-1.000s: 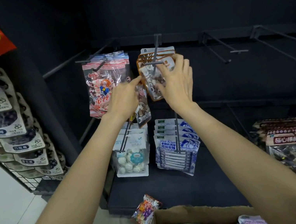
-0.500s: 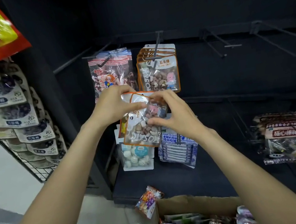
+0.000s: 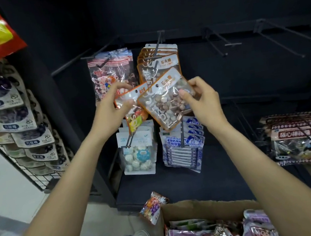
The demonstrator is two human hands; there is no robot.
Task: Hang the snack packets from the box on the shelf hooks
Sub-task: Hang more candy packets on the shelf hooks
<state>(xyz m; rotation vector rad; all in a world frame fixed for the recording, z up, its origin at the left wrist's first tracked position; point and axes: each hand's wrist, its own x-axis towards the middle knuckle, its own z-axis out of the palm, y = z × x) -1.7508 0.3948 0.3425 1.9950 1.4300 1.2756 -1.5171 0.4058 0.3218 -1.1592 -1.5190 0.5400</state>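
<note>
Separated since half a second ago, the packets once bunched between both hands now sit one to each hand, and both hands have risen closer to the hanging stock. At the right, the right hand [image 3: 201, 100] pinches an orange-edged stone-candy packet [image 3: 165, 99] by its side edge, thumb on the clear front, fingers curled behind; the packet tilts, its punched header up and toward the left hand. That left hand [image 3: 111, 109] grips a second orange-edged packet [image 3: 129, 101], partly tucked behind the first, with what looks like another, yellow-printed packet dangling below it, though blur makes that uncertain. Just beyond the hands, a matching stack of stone-candy packets [image 3: 159, 61] hangs on a shelf hook [image 3: 157, 49], with striped red-and-white packets [image 3: 111, 71] beside it above the left hand. Below the hands hang white candy packets [image 3: 136, 153] and blue packets [image 3: 183, 146]. Nearest the camera, under both forearms, the cardboard box [image 3: 203, 208] holds more snacks.
</note>
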